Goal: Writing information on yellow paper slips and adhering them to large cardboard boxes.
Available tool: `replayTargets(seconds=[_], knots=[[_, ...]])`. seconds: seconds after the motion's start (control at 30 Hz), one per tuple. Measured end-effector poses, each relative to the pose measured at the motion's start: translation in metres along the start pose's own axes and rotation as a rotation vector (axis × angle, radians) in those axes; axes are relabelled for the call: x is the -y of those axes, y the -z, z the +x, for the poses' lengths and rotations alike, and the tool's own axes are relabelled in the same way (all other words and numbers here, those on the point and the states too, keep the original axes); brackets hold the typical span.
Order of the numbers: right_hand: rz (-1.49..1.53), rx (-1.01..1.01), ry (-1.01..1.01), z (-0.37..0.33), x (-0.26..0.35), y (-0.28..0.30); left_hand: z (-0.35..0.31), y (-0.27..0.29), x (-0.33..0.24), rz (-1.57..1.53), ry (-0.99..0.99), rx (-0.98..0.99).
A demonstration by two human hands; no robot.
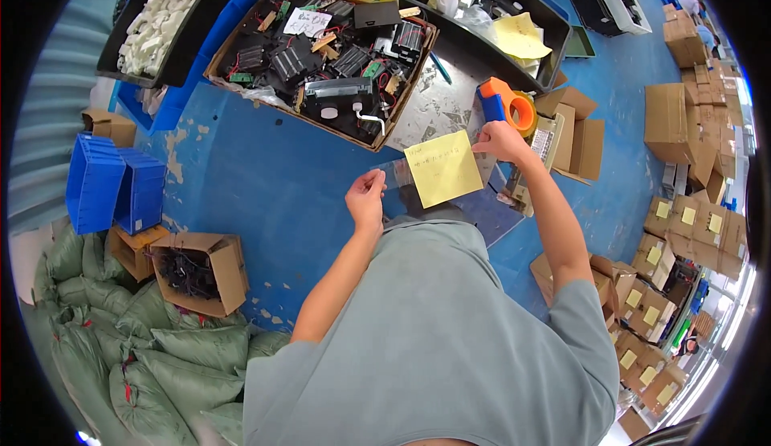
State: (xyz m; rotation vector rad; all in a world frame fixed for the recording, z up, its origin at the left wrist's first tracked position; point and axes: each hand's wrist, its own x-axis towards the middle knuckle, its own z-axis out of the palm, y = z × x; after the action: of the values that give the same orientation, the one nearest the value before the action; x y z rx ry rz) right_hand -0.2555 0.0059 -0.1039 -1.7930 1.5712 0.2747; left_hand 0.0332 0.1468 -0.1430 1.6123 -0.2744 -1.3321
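Observation:
A square yellow paper note (443,169) with handwriting is held up in front of me. The thumb and fingers of my right hand (501,141) pinch at its right edge. My left hand (366,198) is closed in a pinch, a little left of the note. Between those fingers and the note runs a see-through strip (395,174), which looks like clear tape. Just beyond my right hand, on the metal table top (434,112), stands an orange and blue tape dispenser (498,99) with a tape roll (524,114).
Ahead is a cardboard tray (217,72) of black battery holders (293,64). Black bins (554,72) flank it, one with white parts (161,28). Left are blue crates (96,185), a carton of black cables (189,273) and green sacks (193,358). Cartons (671,124) stand right.

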Motion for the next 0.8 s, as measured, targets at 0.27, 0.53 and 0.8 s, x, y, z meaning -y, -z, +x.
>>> replayTargets(seconds=[0.27, 0.53, 0.8], knots=[[-0.228, -0.125, 0.047, 0.010, 0.002, -0.009, 0.005, -0.007, 0.032, -0.001, 0.057, -0.074], [-0.316, -0.179, 0.047, 0.018, 0.008, -0.014, 0.013, -0.011, 0.039, 0.044, 0.028, -0.122], [-0.374, -0.186, 0.035, 0.026, 0.005, -0.029, 0.023, -0.013, 0.044, 0.064, -0.007, -0.141]])
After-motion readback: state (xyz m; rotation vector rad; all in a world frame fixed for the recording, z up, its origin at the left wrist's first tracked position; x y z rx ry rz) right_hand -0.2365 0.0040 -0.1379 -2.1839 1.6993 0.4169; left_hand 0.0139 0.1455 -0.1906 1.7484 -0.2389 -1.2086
